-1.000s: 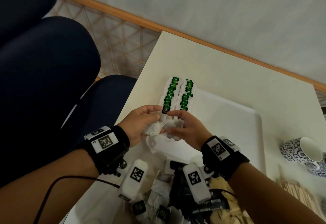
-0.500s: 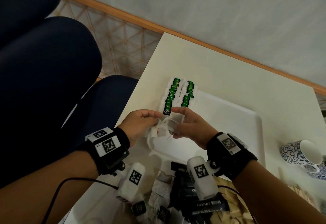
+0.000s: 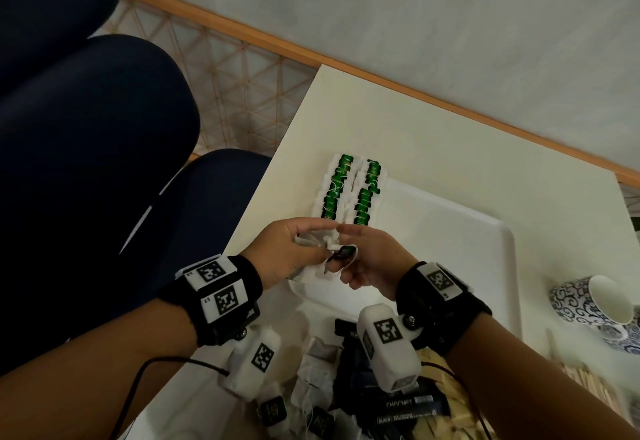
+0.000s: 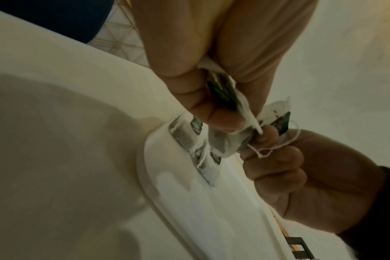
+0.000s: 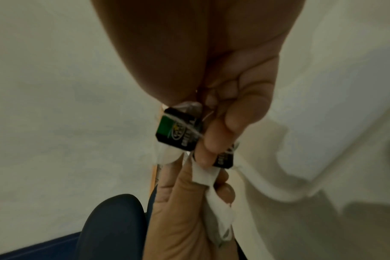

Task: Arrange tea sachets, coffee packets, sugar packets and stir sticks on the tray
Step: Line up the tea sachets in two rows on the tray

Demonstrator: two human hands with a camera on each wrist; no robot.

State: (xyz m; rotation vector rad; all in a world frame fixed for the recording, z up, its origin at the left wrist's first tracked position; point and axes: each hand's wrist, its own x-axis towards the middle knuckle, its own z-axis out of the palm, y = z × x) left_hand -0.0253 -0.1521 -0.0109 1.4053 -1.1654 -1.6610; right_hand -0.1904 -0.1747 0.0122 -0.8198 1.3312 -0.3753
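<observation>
Both hands (image 3: pixel 332 259) pinch crumpled tea sachets (image 4: pixel 225 142), tags dangling

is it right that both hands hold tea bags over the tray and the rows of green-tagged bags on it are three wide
Not quite. The rows are two wide, not three, as the head view shows. The rest holds: the left hand and right hand hold tea bags over the tray.
</observation>
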